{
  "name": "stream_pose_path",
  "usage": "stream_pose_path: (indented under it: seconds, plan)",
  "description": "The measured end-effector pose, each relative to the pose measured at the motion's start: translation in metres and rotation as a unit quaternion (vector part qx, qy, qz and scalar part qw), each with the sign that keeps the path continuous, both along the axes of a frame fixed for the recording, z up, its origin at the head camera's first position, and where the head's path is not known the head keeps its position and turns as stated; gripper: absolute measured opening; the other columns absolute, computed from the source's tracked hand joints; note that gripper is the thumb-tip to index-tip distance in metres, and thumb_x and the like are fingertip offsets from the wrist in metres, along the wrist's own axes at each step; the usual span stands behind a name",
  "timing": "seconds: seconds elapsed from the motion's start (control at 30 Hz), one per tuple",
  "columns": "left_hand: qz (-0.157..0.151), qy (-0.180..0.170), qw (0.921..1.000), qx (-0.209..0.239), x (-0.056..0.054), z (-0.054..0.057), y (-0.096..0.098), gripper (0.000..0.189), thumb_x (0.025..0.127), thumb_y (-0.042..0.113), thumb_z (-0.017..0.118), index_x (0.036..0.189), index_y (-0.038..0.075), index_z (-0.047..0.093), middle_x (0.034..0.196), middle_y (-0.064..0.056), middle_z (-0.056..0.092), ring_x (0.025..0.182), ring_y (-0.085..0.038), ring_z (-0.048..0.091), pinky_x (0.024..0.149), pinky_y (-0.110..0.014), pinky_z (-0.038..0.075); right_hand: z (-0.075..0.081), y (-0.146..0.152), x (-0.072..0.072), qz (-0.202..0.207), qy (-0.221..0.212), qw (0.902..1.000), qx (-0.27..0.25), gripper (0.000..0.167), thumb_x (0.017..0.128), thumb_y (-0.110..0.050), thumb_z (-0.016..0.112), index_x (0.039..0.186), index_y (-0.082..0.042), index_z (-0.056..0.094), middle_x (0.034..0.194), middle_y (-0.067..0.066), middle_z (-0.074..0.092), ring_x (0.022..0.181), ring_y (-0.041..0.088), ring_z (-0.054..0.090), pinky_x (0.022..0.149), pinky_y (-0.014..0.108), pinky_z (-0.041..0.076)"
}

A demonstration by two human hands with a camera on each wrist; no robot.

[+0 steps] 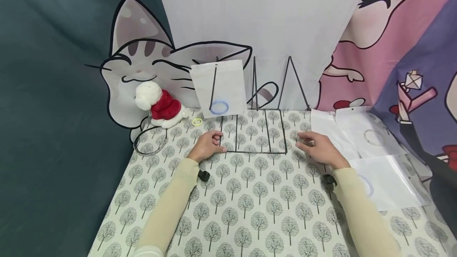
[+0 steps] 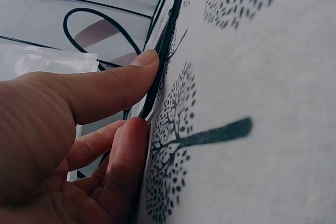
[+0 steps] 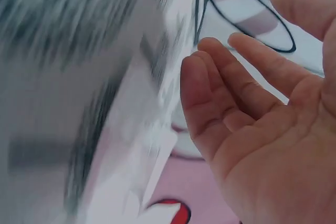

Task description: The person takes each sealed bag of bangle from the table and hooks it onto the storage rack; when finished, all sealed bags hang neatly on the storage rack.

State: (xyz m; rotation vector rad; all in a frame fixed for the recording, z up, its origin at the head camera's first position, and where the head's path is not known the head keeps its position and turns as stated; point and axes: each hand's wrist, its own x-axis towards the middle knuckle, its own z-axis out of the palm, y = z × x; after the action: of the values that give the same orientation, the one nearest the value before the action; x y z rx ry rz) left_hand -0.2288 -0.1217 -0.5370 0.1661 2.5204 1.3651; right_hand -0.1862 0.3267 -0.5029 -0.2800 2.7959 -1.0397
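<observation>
A black wire rack (image 1: pixel 250 152) with tall pointed uprights stands on the table. My left hand (image 1: pixel 208 146) is at its front left corner; in the left wrist view the thumb lies against the dark wire (image 2: pixel 164 51), with curled fingers below. To the right of the rack my right hand (image 1: pixel 315 146) is held apart from it, fingers loosely bent and nothing in them; the right wrist view also shows this hand (image 3: pixel 262 124) bare. A clear bag (image 1: pixel 228 86) with a blue ring (image 1: pixel 219 108) inside hangs at the rack's left upright.
Clear bags (image 1: pixel 389 173) lie at the right, rings showing in some. At the back left sit a white plush toy (image 1: pixel 148 94) in red clothing, a yellow ring (image 1: pixel 197 121) and a round dark-rimmed thing (image 1: pixel 135 146). A printed cloth backdrop (image 1: pixel 264 11) hangs behind.
</observation>
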Motion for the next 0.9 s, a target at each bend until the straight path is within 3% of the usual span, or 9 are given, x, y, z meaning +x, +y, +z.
stream_pose_path:
  seconds: [0.27,0.43,0.57,0.67,0.8,0.9]
  plan:
    - [-0.008,-0.002,1.0,-0.005,-0.002,0.001,0.001,0.067,0.077,0.019,0.095,0.137,0.011,0.066,0.118,-0.005,0.063,0.101,-0.021,0.059,0.096,-0.04,0.053,0.008,0.064,0.008,-0.059,0.008,0.9977,0.032,0.064,0.107,-0.048,0.058,0.152,-0.003,0.052,0.148,0.028,0.058,0.124,0.053,0.062,0.101,0.07,0.048]
    - [-0.005,0.0,1.0,-0.004,0.0,0.002,0.003,0.067,0.078,0.017,0.095,0.137,0.01,0.065,0.119,-0.006,0.062,0.101,-0.021,0.059,0.096,-0.041,0.053,0.007,0.103,0.024,-0.107,0.012,0.9933,0.042,0.068,0.107,-0.049,0.059,0.153,0.0,0.049,0.152,0.033,0.052,0.128,0.059,0.055,0.1,0.075,0.043]
    - [-0.009,0.01,0.9999,-0.008,0.0,0.0,0.005,0.067,0.079,0.018,0.094,0.138,0.011,0.064,0.12,-0.006,0.063,0.101,-0.021,0.06,0.096,-0.041,0.053,0.004,0.134,0.043,-0.138,0.008,0.9889,0.056,0.071,0.106,-0.048,0.06,0.155,0.002,0.046,0.153,0.036,0.048,0.128,0.063,0.052,0.094,0.072,0.046]
    - [-0.009,0.015,0.9998,-0.012,0.0,-0.001,0.005,0.067,0.078,0.019,0.095,0.138,0.011,0.065,0.119,-0.005,0.063,0.1,-0.02,0.06,0.096,-0.04,0.054,0.003,0.157,0.062,-0.16,0.0,0.9845,0.071,0.075,0.106,-0.05,0.06,0.157,0.002,0.042,0.153,0.039,0.046,0.127,0.063,0.052,0.088,0.062,0.05]
    - [-0.004,0.016,0.9998,-0.013,0.0,-0.002,0.004,0.067,0.077,0.018,0.095,0.136,0.011,0.065,0.117,-0.004,0.063,0.1,-0.02,0.06,0.095,-0.04,0.054,0.001,0.179,0.086,-0.191,-0.01,0.9775,0.089,0.082,0.105,-0.051,0.06,0.161,0.003,0.034,0.153,0.042,0.043,0.128,0.067,0.046,0.095,0.068,0.045]
    - [-0.006,0.015,0.9998,-0.012,0.0,0.0,0.003,0.067,0.078,0.018,0.094,0.137,0.011,0.065,0.118,-0.005,0.062,0.1,-0.02,0.06,0.096,-0.04,0.054,0.0,0.192,0.103,-0.208,-0.024,0.9726,0.102,0.089,0.105,-0.051,0.059,0.163,0.005,0.024,0.156,0.046,0.032,0.132,0.072,0.035,0.1,0.081,0.032]
